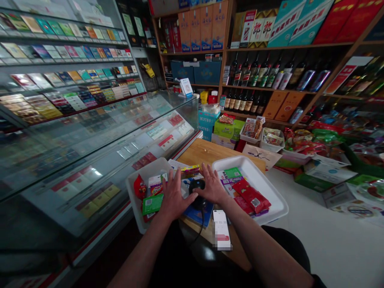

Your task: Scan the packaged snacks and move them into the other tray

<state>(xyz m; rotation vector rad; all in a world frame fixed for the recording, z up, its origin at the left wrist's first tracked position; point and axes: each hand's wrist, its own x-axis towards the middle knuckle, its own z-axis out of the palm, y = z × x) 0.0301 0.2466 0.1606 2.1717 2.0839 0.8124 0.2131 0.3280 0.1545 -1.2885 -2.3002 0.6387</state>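
My left hand (175,197) is open, its fingers spread, at the inner edge of the left plastic bin (130,188). That bin holds packets, among them a green one (152,204) and a red one (139,187). My right hand (212,185) is also open with fingers apart, near the white tray (277,202) on the right. Red packets (251,196) and a green packet (232,173) lie in this tray. Between my thumbs sits a black rounded device (196,185) with a cable. Beyond it is a small yellow pack (190,169). Contact between hands and device is unclear.
A phone (221,228) lies on the wooden table (207,152) below my right hand. At left runs a glass display counter (99,160) with small boxes. Bottle shelves (255,86) stand behind. Cartons and bagged goods (315,140) crowd the right side.
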